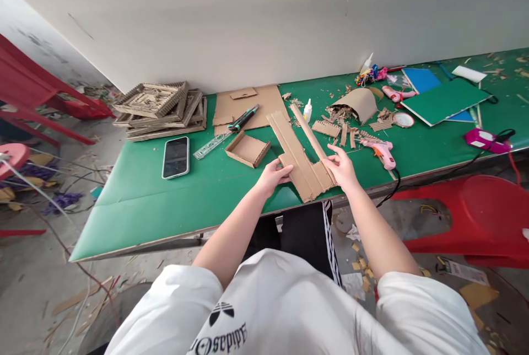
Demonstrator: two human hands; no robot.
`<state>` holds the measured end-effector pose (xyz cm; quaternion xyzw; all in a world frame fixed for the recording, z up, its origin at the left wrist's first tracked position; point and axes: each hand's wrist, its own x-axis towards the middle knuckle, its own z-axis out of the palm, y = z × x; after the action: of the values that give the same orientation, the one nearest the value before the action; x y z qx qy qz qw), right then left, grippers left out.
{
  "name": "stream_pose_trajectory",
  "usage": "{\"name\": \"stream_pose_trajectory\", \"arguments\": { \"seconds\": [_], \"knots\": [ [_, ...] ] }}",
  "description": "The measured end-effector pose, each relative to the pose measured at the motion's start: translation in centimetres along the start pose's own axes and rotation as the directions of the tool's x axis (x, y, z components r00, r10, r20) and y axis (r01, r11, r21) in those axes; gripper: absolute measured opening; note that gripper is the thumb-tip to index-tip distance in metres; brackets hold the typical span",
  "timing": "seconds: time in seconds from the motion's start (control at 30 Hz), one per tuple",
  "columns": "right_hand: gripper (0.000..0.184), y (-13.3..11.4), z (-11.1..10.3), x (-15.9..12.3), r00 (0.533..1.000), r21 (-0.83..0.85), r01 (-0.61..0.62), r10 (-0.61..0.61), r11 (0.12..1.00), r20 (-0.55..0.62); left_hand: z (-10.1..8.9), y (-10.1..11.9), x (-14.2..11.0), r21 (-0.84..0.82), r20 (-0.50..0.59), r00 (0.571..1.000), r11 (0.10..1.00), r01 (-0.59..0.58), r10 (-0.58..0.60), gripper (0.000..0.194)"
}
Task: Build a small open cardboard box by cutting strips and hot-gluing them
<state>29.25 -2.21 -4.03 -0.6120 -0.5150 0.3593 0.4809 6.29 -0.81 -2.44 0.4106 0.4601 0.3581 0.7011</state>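
Both my hands hold a cut piece of brown cardboard [306, 170] above the table's front edge. It has a wide arm and a narrow arm with a gap between them. My left hand [275, 174] grips its left edge, thumb on top and fingers partly hidden underneath. On the right edge, at the base of the narrow arm, my right hand [339, 166] pinches the cardboard, with a finger stretched out. A shallow cardboard tray [248, 148] lies to the left of the piece. Behind the tray a utility knife [243, 119] rests partly over a clear ruler [212, 144].
Stacked corrugated frames [161, 107] and a phone [176, 157] are at left on the green table [136, 195]. To the right lie a pink glue gun [382, 152], cardboard scraps [343, 112], a small white bottle [307, 110] and a green board [446, 102]. A red stool [479, 211] stands at right.
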Motion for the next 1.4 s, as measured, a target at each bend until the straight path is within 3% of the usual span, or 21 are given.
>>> {"name": "stream_pose_trajectory", "arguments": {
  "seconds": [0.33,0.5,0.63,0.73,0.83,0.93,1.0,1.17,1.3,1.4],
  "knots": [
    [0.057,-0.1,0.8,0.0,1.0,-0.031,0.012,-0.013,0.999,-0.028,0.8,-1.6,-2.5,0.056,-0.006,0.998,0.996,0.065,-0.065,0.092],
    [0.055,0.0,1.3,0.2,0.999,-0.06,0.015,-0.017,0.998,-0.027,1.3,-2.0,-2.4,0.19,-0.071,0.997,0.981,0.046,-0.033,0.093],
    [0.054,0.3,1.4,0.7,1.0,-0.054,0.008,-0.01,0.999,-0.021,1.0,-2.1,-2.4,0.402,-0.101,0.995,0.915,0.032,0.01,0.093],
    [0.054,0.5,1.3,1.3,0.999,-0.037,0.015,-0.016,0.999,-0.029,-0.2,-1.5,-2.8,0.617,-0.17,0.974,0.787,-0.013,0.149,0.074],
    [0.054,0.6,1.2,2.2,0.999,-0.024,0.028,-0.029,0.999,-0.046,-2.0,-0.2,-2.9,0.813,-0.229,0.89,0.581,-0.048,0.394,0.043],
    [0.056,0.7,1.3,3.1,0.998,-0.026,0.031,-0.032,0.999,-0.049,-3.9,1.0,-2.1,0.931,-0.183,0.81,0.364,-0.04,0.557,0.049],
    [0.057,0.7,1.6,3.6,0.999,-0.035,0.03,-0.031,0.999,-0.045,-4.8,1.2,-1.4,0.971,-0.124,0.793,0.237,-0.027,0.597,0.056],
    [0.057,0.4,2.1,4.8,0.999,-0.087,0.02,-0.022,0.996,-0.026,-6.0,0.7,-1.4,0.999,0.035,0.781,-0.001,-0.044,0.623,0.048],
    [0.057,0.2,2.4,5.3,1.0,-0.166,0.006,-0.006,0.986,0.003,-6.6,1.6,-2.7,0.991,0.124,0.75,-0.114,-0.066,0.65,0.043],
    [0.055,-0.1,2.9,5.2,1.0,-0.237,0.0,0.004,0.972,0.018,-7.5,4.5,-1.4,0.984,0.161,0.742,-0.161,-0.072,0.651,0.042]
  ]
}}
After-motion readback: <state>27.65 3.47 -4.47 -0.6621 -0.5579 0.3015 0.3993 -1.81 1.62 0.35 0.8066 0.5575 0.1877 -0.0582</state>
